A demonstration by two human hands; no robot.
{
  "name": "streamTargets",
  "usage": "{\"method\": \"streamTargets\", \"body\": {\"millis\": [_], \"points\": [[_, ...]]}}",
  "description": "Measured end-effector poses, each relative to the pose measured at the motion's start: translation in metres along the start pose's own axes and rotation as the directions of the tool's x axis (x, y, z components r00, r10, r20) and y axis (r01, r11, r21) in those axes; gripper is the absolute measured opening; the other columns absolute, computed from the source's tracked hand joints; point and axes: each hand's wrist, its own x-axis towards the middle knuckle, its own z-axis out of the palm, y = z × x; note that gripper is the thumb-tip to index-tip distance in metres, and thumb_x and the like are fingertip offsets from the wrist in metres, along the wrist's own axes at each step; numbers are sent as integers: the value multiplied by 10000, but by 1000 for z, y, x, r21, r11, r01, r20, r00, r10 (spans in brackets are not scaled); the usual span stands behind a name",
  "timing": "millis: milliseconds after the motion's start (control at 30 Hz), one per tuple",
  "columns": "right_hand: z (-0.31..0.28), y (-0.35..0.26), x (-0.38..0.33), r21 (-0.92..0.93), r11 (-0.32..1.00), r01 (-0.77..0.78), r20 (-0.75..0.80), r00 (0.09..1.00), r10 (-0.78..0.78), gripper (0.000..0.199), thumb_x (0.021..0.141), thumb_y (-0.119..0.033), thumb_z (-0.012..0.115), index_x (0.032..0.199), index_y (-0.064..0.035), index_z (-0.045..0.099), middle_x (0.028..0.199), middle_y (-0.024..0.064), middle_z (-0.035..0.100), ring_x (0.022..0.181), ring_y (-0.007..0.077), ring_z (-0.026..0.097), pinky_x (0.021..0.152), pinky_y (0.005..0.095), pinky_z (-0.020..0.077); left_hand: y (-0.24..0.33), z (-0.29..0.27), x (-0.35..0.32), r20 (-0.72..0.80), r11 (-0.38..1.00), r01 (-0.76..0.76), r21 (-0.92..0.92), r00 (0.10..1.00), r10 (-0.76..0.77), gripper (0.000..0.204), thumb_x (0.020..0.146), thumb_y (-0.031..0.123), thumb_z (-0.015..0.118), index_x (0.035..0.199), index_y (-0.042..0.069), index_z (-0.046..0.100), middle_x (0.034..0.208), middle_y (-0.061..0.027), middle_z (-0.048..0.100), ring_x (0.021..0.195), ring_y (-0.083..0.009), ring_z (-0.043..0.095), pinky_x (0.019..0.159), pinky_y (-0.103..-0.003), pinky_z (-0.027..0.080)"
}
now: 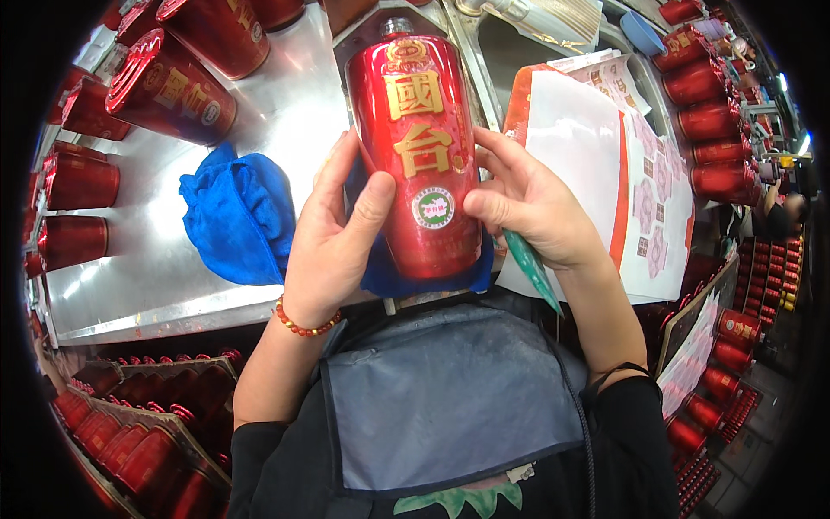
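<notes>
Tapered bottle (418, 130) (glossy red) — left grip (330, 235), right grip (538, 206)

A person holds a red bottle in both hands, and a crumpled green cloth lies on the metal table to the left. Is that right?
Not quite: in the head view, the crumpled cloth is blue, not green. The red bottle and metal table are right.

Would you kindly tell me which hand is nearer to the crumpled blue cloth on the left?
Left: the left hand is just right of the cloth; the right hand is farther away, on the right side of the bottle.
</notes>
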Motion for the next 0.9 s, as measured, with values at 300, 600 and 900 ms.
{"method": "streamTargets", "body": {"millis": [300,600,900], "points": [[-4,4,-4,-19,1000,6,9,1000,-6,815,871,-228,828,1508,39,395,1353,144,564,875,90,617,720,220,485,7,3,-2,50,999,-32,9,998,31,693,1033,223,632,1561,-65,288,1560,-166,403,1431,-221,399,1182,-370,337],[-3,6,-2,-14,1000,19,8,1000,-19,832,858,-242,841,1504,43,401,1363,136,565,898,82,623,721,222,480,10,6,-1,84,999,-44,-26,995,46,673,1041,206,616,1569,-47,286,1532,-157,446,1397,-210,442,1162,-362,371],[-4,7,1,3,1000,18,-3,1000,-18,814,879,-262,824,1504,45,402,1369,120,558,836,58,577,689,205,465,7,7,-3,49,997,-46,55,998,43,743,1002,260,677,1566,-42,299,1530,-165,442,1415,-224,417,1177,-368,335]]}}
